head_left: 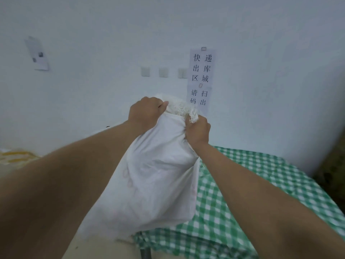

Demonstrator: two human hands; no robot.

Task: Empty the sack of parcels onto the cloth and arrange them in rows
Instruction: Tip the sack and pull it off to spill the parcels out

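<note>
Nearest the camera, two bare forearms reached forward and up, the left one filling the lower left of the view. Between them hung the white sack, its bulging lower end resting at the near left corner of the bench, on the edge of the green-and-white checked cloth that covered the bench top. A dark leg or post showed under that corner, cut off by the lower frame edge.

Higher up, both hands held the sack at its gathered upper end. The left hand gripped the left side of that end, its fingers curled over the fabric with the thumb lying along the frayed rim. The right hand clenched the right side lower down, its fingers buried in the bunched cloth and a tuft of loose threads sticking out above the fist. The frayed white fibres of the end stood up between the two hands.

What the sack held could not be seen; no parcel showed through the fabric, and faint reddish marks on its face were too pale to read. The fingertips of both hands were hidden in the folds.

Beyond, a pale wall carried a paper sign with printed characters, its lower part hidden behind the sack, three wall switches left of it, and a blurred paper far left.
</note>
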